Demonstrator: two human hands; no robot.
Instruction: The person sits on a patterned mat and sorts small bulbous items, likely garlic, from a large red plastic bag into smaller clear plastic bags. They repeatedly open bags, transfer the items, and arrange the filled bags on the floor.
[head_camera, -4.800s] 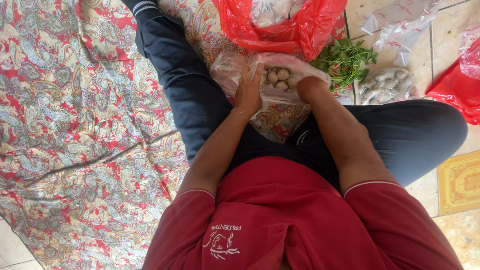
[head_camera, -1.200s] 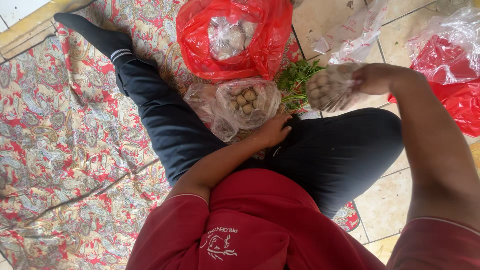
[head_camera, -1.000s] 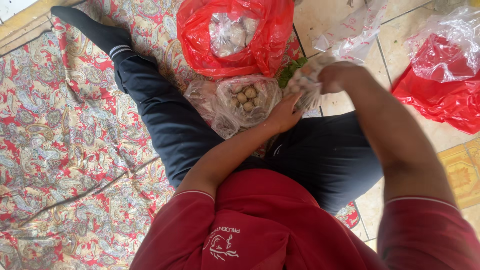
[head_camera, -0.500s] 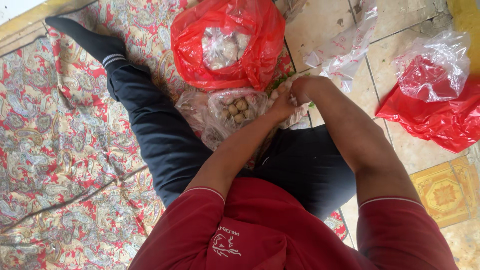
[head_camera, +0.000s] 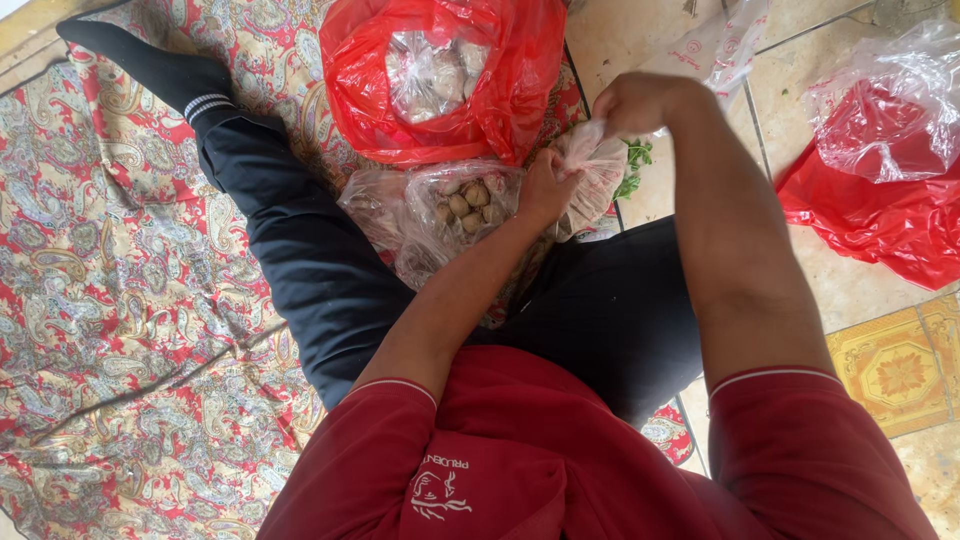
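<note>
Left hand: my left hand (head_camera: 545, 190) lay closed on the near edge of a small clear bag (head_camera: 590, 175), fingers curled into the plastic, its grip tight on the film.
Right hand: my right hand (head_camera: 632, 103) pinched the far top of the same small bag, fingers shut on a gathered bit of plastic, the forearm coming in from the right.
Small bag: it hung stretched between my two hands, above the floor and just far of my folded leg; I could not tell what lay inside it.
Big clear bag: a second clear bag (head_camera: 440, 215) sat just left of my left hand, touching it, with round pale brown lumps (head_camera: 468, 200) showing through its open mouth.
Red bag: a red bag (head_camera: 520, 70) stood far of the clear one, open at the top, with a knotted clear bag (head_camera: 430, 70) of pale things inside.
Greens: a few green leaves (head_camera: 635, 160) showed just right of the small bag, mostly hidden by it.
Right side: another red bag (head_camera: 870, 210) lay on the tiled floor (head_camera: 830, 300), well apart from my hands, with a crumpled clear bag (head_camera: 880, 100) on top.
Left side: a red patterned cloth (head_camera: 120, 300) covered the floor under my stretched leg (head_camera: 280, 230).
</note>
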